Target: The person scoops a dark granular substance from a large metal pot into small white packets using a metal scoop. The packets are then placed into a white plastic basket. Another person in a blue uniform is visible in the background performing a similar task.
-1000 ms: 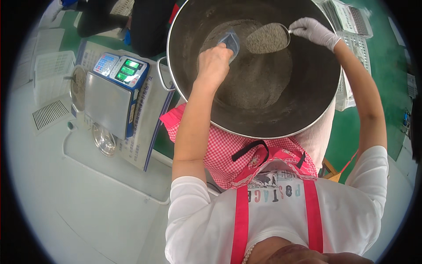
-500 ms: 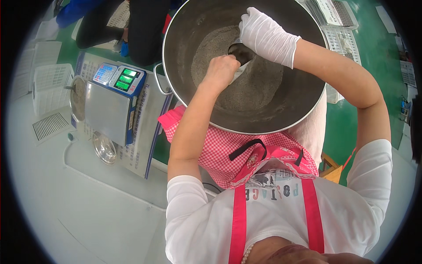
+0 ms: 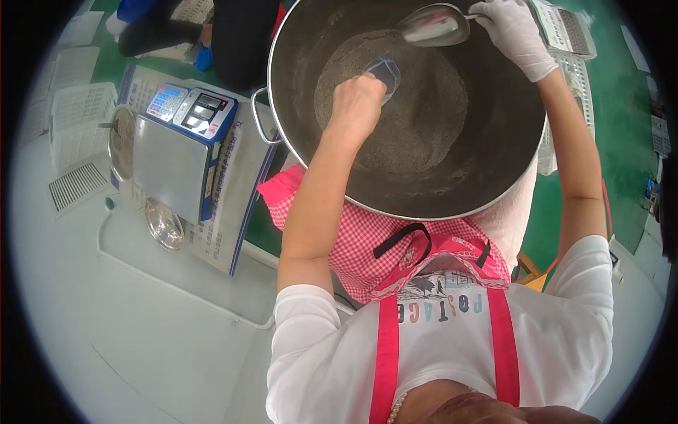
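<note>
A large steel pot (image 3: 505, 134) holds a layer of fine grey powder (image 3: 417, 138) on its bottom. My bare left hand (image 3: 358, 106) is closed on a small clear plastic bag (image 3: 385, 76) with dark contents, held over the powder. At the pot's far right, my gloved right hand (image 3: 515, 39) grips the handle of a shiny metal scoop (image 3: 439, 28). The scoop's bowl points left, above the powder and apart from the bag. My left fingertips are partly hidden behind the hand.
Left of the pot stands a blue-and-white digital scale (image 3: 173, 166) with a metal plate. A shiny metal bowl (image 3: 164, 225) and a round dish (image 3: 122, 145) sit beside it. White plastic baskets (image 3: 81, 124) are farther left. A person's dark-clothed legs (image 3: 244, 46) are close behind the scale.
My right hand has drawn the scoop away from the bag, to the right and far side. My left hand has barely moved. The scale's green display now looks dark.
</note>
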Demonstrator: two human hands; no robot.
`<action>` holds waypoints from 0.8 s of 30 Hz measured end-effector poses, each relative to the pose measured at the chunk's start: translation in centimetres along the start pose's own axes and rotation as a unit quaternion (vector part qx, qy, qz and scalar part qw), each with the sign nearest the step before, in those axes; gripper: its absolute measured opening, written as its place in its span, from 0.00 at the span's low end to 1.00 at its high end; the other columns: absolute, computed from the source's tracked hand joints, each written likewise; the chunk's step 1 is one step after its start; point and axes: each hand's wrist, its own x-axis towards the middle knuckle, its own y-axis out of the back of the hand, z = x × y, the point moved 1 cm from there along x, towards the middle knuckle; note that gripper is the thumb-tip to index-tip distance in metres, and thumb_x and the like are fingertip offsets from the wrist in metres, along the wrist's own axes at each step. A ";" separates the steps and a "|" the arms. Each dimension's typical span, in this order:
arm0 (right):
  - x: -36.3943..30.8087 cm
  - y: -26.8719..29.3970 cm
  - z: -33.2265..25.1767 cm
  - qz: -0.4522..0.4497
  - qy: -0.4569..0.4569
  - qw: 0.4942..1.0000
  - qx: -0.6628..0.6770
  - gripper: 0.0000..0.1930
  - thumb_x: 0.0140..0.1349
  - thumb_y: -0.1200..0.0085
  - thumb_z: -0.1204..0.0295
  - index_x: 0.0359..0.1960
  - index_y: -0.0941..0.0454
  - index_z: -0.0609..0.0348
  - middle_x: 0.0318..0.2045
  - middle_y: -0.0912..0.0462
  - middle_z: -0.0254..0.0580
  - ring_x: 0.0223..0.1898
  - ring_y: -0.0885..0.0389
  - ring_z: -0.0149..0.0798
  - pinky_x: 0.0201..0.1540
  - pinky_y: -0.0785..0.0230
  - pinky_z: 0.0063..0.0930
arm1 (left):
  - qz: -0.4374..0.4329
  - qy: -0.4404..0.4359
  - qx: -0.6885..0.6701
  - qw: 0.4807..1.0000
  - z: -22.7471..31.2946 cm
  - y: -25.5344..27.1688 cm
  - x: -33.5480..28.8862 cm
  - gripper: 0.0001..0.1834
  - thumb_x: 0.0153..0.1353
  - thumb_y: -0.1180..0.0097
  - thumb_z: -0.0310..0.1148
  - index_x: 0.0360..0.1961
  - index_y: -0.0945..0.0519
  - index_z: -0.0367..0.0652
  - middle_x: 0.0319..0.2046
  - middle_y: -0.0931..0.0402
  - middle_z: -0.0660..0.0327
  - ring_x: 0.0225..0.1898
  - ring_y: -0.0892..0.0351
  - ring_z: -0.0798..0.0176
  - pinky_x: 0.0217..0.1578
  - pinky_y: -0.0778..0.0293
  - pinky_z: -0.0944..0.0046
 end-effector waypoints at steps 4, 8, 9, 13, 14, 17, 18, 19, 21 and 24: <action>-3.0 -15.2 0.9 -0.214 -0.051 0.963 -0.156 0.09 0.57 0.43 0.70 0.40 0.16 0.43 0.36 0.17 0.34 0.44 0.20 0.40 0.44 0.30 0.39 | 0.027 0.021 0.009 0.999 0.1 0.8 0.2 0.08 0.44 0.45 0.17 0.23 0.17 0.39 0.28 0.23 0.52 0.34 0.19 0.47 0.35 0.22 0.50; -6.6 -26.4 -3.4 -0.337 -0.042 0.930 -0.141 0.14 0.55 0.42 0.73 0.45 0.16 0.48 0.44 0.17 0.35 0.52 0.23 0.39 0.52 0.34 0.37 | 0.036 0.055 0.009 0.998 -0.4 1.4 -0.1 0.07 0.44 0.45 0.17 0.23 0.18 0.39 0.27 0.25 0.53 0.35 0.19 0.48 0.36 0.22 0.51; -7.4 -28.2 -4.9 -0.349 -0.032 0.926 -0.143 0.15 0.53 0.39 0.73 0.44 0.15 0.48 0.45 0.16 0.35 0.53 0.23 0.39 0.52 0.34 0.37 | 0.031 0.064 0.009 0.997 -0.3 1.6 0.0 0.07 0.44 0.45 0.17 0.22 0.18 0.39 0.27 0.26 0.53 0.35 0.19 0.48 0.36 0.22 0.51; -11.4 -29.4 -12.1 -0.429 0.111 0.896 0.017 0.12 0.57 0.42 0.69 0.43 0.14 0.42 0.48 0.17 0.32 0.55 0.24 0.40 0.56 0.35 0.44 | 0.036 0.063 0.004 0.997 -0.5 1.5 0.2 0.06 0.44 0.45 0.17 0.22 0.19 0.39 0.27 0.26 0.53 0.35 0.19 0.48 0.36 0.22 0.51; -12.1 -28.9 -13.6 -0.469 0.135 0.871 0.052 0.12 0.58 0.42 0.68 0.43 0.14 0.38 0.48 0.17 0.31 0.56 0.25 0.42 0.58 0.37 0.46 | 0.033 0.064 0.004 0.997 -0.5 1.4 0.2 0.06 0.44 0.45 0.17 0.21 0.19 0.39 0.27 0.26 0.53 0.35 0.19 0.48 0.36 0.22 0.51; -14.3 -28.8 -14.2 -0.441 0.152 0.871 0.159 0.11 0.58 0.40 0.64 0.42 0.14 0.37 0.44 0.16 0.30 0.54 0.24 0.43 0.56 0.38 0.44 | 0.040 0.059 0.006 0.997 -0.5 1.4 0.0 0.06 0.44 0.45 0.18 0.21 0.19 0.40 0.26 0.26 0.53 0.34 0.19 0.48 0.35 0.22 0.51; -14.2 -28.3 -13.5 -0.436 0.136 0.874 0.165 0.10 0.58 0.40 0.64 0.42 0.14 0.37 0.43 0.16 0.30 0.53 0.24 0.43 0.55 0.38 0.44 | 0.046 0.053 0.008 0.997 -0.6 1.3 -0.1 0.06 0.44 0.45 0.18 0.21 0.19 0.40 0.26 0.26 0.53 0.34 0.19 0.48 0.35 0.22 0.51; -13.9 -27.7 -12.3 -0.432 0.119 0.878 0.171 0.10 0.58 0.40 0.64 0.41 0.14 0.37 0.42 0.16 0.30 0.53 0.23 0.43 0.55 0.37 0.44 | 0.042 0.056 0.010 0.998 -0.7 1.1 -0.2 0.06 0.44 0.45 0.18 0.22 0.18 0.40 0.27 0.26 0.53 0.34 0.19 0.48 0.35 0.22 0.51; -12.0 -24.5 -9.1 -0.397 0.076 0.897 0.181 0.08 0.58 0.40 0.63 0.40 0.13 0.36 0.39 0.15 0.31 0.51 0.22 0.42 0.53 0.36 0.45 | 0.041 0.053 0.014 0.998 -0.9 1.0 -0.2 0.06 0.45 0.44 0.18 0.22 0.18 0.40 0.27 0.25 0.53 0.34 0.19 0.47 0.35 0.22 0.51; -9.0 -18.6 -3.0 -0.293 0.028 0.927 0.233 0.07 0.58 0.38 0.64 0.37 0.13 0.44 0.37 0.14 0.36 0.47 0.21 0.45 0.53 0.31 0.43 | 0.057 0.048 0.016 0.997 -1.6 1.0 0.0 0.08 0.46 0.44 0.18 0.24 0.16 0.40 0.28 0.24 0.52 0.34 0.19 0.46 0.36 0.22 0.50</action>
